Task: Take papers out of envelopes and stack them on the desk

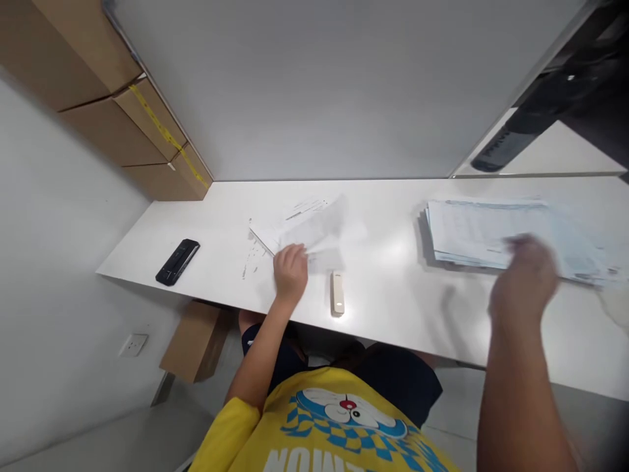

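Note:
My left hand (291, 272) is closed on the near edge of some loose sheets of paper (314, 226), thin and printed, which are partly lifted and blurred. My right hand (525, 282) is smeared by motion over the near side of a stack of printed papers (476, 229), white with bluish sheets among them. Whether its fingers hold a sheet does not show. Just right of my left hand lies a slim cream-coloured object (337, 294), perhaps a stapler, untouched.
A black phone-like device (177, 262) lies on the white desk (383, 308) at the left. Cardboard boxes (162, 151) stand at the back left corner, and another box (191, 341) is under the desk. A grey panel (334, 92) rises behind; a dark cylinder (506, 147) is behind right.

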Action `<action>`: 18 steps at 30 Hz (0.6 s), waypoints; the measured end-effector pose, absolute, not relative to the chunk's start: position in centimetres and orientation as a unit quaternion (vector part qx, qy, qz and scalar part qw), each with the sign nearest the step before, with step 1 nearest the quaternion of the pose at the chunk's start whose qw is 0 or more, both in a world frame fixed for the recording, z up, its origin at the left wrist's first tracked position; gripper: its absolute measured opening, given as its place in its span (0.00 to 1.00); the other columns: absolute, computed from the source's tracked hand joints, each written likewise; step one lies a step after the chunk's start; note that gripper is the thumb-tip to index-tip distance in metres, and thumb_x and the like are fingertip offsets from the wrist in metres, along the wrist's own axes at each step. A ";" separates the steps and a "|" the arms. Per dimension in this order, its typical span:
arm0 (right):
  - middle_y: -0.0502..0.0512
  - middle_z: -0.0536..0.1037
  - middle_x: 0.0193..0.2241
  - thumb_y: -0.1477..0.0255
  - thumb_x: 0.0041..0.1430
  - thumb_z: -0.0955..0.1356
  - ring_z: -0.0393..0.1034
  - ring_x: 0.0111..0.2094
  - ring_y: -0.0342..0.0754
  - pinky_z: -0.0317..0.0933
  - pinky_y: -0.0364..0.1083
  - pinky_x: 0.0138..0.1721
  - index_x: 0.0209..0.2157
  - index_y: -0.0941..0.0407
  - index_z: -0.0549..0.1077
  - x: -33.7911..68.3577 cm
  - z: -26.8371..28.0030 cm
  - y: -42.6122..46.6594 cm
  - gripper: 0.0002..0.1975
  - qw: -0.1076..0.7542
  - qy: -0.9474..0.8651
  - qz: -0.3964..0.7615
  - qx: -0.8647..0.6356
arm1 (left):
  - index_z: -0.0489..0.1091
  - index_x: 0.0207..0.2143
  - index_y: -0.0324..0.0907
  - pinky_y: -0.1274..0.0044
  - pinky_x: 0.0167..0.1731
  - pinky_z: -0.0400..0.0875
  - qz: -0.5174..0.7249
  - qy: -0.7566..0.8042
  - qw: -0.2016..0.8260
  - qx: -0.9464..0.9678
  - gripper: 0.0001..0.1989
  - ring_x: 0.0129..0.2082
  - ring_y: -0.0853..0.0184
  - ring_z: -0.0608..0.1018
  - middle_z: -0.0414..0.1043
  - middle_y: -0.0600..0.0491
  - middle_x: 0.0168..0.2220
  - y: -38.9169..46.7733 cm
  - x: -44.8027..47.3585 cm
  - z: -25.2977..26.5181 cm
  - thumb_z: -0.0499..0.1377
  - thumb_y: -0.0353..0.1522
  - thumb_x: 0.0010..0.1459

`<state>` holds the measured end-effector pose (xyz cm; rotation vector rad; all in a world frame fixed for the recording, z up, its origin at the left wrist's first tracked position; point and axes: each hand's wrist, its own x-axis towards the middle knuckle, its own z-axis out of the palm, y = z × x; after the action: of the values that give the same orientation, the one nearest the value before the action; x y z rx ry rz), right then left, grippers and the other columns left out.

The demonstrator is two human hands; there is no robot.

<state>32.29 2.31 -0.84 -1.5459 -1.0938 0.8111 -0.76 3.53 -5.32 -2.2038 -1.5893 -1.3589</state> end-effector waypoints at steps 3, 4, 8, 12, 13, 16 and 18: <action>0.60 0.76 0.52 0.39 0.59 0.53 0.67 0.57 0.64 0.69 0.60 0.48 0.59 0.45 0.68 27.7 -0.8 -1.1 0.37 0.511 -0.441 0.497 -0.546 | 0.74 0.49 0.49 0.61 0.51 0.72 -0.368 -0.414 0.021 -0.832 0.13 0.51 0.58 0.79 0.80 0.50 0.45 0.8 0.6 -4.0 0.53 0.31 0.66; 0.58 0.75 0.54 0.40 0.59 0.53 0.68 0.57 0.63 0.71 0.58 0.47 0.60 0.46 0.67 26.7 -0.7 -1.9 0.37 0.497 -0.435 0.542 -0.518 | 0.74 0.49 0.51 0.63 0.51 0.73 -0.332 -0.376 0.003 -0.865 0.14 0.50 0.60 0.79 0.80 0.52 0.46 0.5 0.8 -3.1 0.53 0.30 0.67; 0.56 0.72 0.58 0.43 0.61 0.56 0.67 0.58 0.61 0.73 0.56 0.45 0.60 0.48 0.67 25.8 -0.1 -2.8 0.34 0.484 -0.409 0.612 -0.473 | 0.72 0.52 0.52 0.67 0.51 0.75 -0.224 -0.299 -0.048 -0.926 0.15 0.51 0.62 0.79 0.79 0.54 0.49 1.3 -0.3 0.3 0.51 0.31 0.68; 0.59 0.73 0.57 0.48 0.57 0.66 0.68 0.57 0.62 0.69 0.59 0.51 0.58 0.51 0.69 26.9 -0.9 -2.0 0.32 0.463 -0.424 0.558 -0.543 | 0.69 0.55 0.56 0.71 0.52 0.74 -0.175 -0.230 -0.053 -0.956 0.16 0.53 0.65 0.78 0.76 0.58 0.53 3.7 -1.2 0.6 0.54 0.32 0.67; 0.59 0.74 0.56 0.52 0.55 0.69 0.68 0.57 0.62 0.67 0.60 0.53 0.58 0.52 0.69 27.2 -1.4 -1.8 0.31 0.457 -0.428 0.535 -0.567 | 0.69 0.55 0.58 0.72 0.53 0.73 -0.180 -0.219 -0.050 -0.958 0.17 0.54 0.66 0.78 0.75 0.60 0.54 4.3 -1.2 0.1 0.54 0.33 0.67; 0.59 0.77 0.53 0.61 0.53 0.73 0.72 0.52 0.61 0.65 0.59 0.56 0.54 0.54 0.72 27.9 -3.4 -1.9 0.27 0.471 -0.395 0.505 -0.606 | 0.69 0.55 0.58 0.68 0.58 0.70 -0.231 -0.288 -0.045 -0.928 0.16 0.56 0.63 0.75 0.75 0.58 0.54 6.7 -1.6 -1.4 0.56 0.35 0.65; 0.57 0.78 0.50 0.63 0.51 0.73 0.74 0.50 0.59 0.68 0.56 0.54 0.50 0.53 0.74 28.3 -4.3 -2.6 0.23 0.495 -0.345 0.504 -0.618 | 0.69 0.56 0.51 0.62 0.62 0.64 -0.238 -0.410 -0.036 -0.880 0.17 0.61 0.58 0.71 0.72 0.51 0.57 8.3 -2.6 -2.3 0.56 0.37 0.65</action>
<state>28.29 -2.62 -4.27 -1.4985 -0.8357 1.2223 -2.59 8.32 -2.27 -2.8297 -1.3189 -0.7638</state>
